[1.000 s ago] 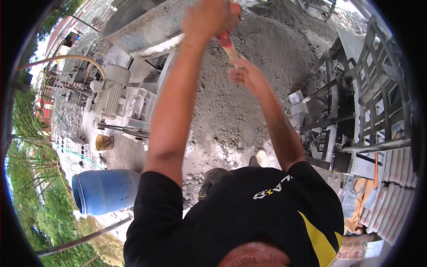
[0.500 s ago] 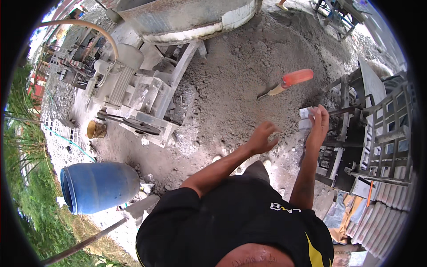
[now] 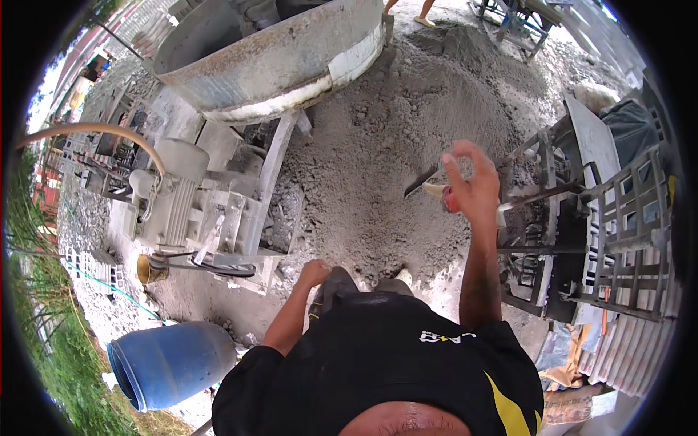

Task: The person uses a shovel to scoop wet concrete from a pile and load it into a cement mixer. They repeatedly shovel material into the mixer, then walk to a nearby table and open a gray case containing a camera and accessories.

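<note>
My right hand [image 3: 475, 183] is raised over the grey mix, thumb and fingers apart in a curve. Beside its palm shows the red grip [image 3: 451, 200] of a tool, mostly hidden behind the hand. A pale wooden neck [image 3: 435, 190] and a dark shaft [image 3: 419, 180] run from the grip toward the grey mix [image 3: 363, 171]. What the tool's far end is, I cannot make out. My left hand [image 3: 314, 272] is closed beside my left thigh; whatever it may hold is hidden.
A large round metal pan [image 3: 283, 62] stands ahead, with a dusty motor [image 3: 171, 200] and frame at left. A blue barrel [image 3: 178, 360] lies at lower left. Metal racks [image 3: 629, 218] stand at right. A person's bare legs [image 3: 425, 13] show at the top.
My right hand has moved up and left to the red grip, and the white item it held no longer shows. The left hand has drawn back to my thigh. The view has shifted.
</note>
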The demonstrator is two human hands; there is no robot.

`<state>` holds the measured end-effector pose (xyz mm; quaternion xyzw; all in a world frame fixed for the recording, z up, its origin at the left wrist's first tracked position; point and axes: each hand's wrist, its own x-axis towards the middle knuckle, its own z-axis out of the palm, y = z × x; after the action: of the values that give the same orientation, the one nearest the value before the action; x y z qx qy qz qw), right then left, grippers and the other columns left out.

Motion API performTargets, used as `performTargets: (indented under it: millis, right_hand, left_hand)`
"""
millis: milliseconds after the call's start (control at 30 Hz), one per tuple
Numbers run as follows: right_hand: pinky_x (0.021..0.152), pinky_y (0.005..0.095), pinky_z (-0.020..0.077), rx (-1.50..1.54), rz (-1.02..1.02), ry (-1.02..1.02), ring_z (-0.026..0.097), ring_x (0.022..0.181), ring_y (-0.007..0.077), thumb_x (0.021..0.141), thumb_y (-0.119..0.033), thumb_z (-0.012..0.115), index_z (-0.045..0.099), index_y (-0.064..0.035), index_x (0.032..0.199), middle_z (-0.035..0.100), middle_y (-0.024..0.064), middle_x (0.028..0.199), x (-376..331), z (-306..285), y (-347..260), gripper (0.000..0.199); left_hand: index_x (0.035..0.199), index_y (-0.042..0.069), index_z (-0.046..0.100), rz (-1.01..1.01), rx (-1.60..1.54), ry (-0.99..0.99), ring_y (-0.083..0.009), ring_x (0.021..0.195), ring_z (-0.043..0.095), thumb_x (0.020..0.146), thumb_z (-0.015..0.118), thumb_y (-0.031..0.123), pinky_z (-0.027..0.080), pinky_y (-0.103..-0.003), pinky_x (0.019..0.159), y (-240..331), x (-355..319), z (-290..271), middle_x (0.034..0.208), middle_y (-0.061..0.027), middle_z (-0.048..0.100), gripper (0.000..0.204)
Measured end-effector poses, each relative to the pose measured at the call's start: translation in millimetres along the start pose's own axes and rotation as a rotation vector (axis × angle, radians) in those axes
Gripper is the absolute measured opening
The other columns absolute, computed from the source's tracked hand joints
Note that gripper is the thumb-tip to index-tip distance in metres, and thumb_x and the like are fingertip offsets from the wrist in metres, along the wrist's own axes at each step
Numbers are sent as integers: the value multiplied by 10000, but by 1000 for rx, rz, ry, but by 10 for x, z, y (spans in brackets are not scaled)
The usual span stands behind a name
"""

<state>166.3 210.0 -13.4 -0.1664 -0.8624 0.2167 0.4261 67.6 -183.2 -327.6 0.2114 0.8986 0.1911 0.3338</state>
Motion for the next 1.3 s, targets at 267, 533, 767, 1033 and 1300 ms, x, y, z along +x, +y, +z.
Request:
performTargets:
  millis: [267, 533, 767, 1033, 1300]
  right_hand:
    - [844, 378, 443, -199, 167, -57, 611, 758, 187, 731, -142, 751, 637, -86, 847, 638, 22, 774, 163, 183, -82, 172]
    - [752, 252, 469, -429, 876, 75, 581, 906, 146, 842, -72, 658, 553, 9, 1032, 576, 52, 963, 318, 276, 142, 232]
    - [596, 242, 538, -411, 1255, 264, 608, 847, 162, 899, -122, 568, 556, -18, 1040, 559, 81, 993, 359, 267, 246, 176]
    - [699, 335, 509, -731, 1363, 268, 582, 883, 238, 895, -255, 493, 596, 10, 962, 580, 137, 1004, 773, 502, 534, 291]
    - [647, 308, 510, -575, 1281, 312, 578, 838, 203, 826, -108, 532, 605, 42, 892, 579, 114, 918, 831, 186, 835, 179]
  left_hand:
    - [774, 44, 689, -143, -156, 188, -363, 732, 627, 765, 600, 333, 468, -445, 671, -562, 1461, -1134, 751, -177, 652, 302]
    - [653, 14, 583, 10, -264, 139, -307, 594, 546, 845, 492, 252, 401, -452, 582, 727, 4647, -1335, 631, -140, 554, 319]
    - [685, 81, 495, 189, -361, 5, -210, 561, 373, 944, 396, 298, 292, -444, 557, 2499, 6581, -1122, 654, -70, 445, 352]
    - [1117, 68, 595, -105, -152, -213, -323, 999, 518, 885, 474, 575, 419, -482, 877, 3571, 7856, -344, 1119, -159, 564, 570]
    - [1221, 75, 495, 381, 263, 4, -418, 1176, 375, 722, 702, 368, 437, -541, 916, 3973, 7071, -62, 1263, -192, 362, 614]
